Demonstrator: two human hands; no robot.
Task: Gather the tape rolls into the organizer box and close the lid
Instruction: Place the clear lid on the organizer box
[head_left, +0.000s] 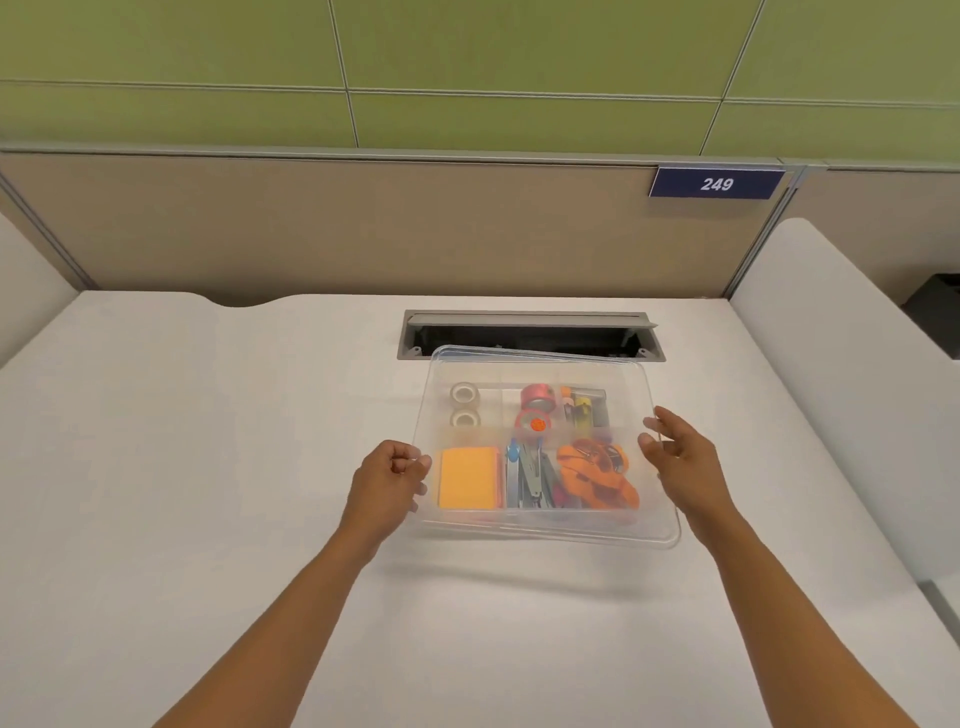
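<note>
A clear organizer box sits on the white desk, right of centre. I hold its transparent lid just over it, slightly askew. My left hand pinches the lid's left edge. My right hand grips the right edge with fingers spread. Through the lid I see two clear tape rolls in the back left compartment and two red tape rolls in the back middle one. Orange sticky notes, a stapler and orange clips fill the front compartments.
A grey cable slot is cut into the desk just behind the box. A beige partition with a blue sign reading 249 closes off the back. Low white dividers stand at both sides of the desk.
</note>
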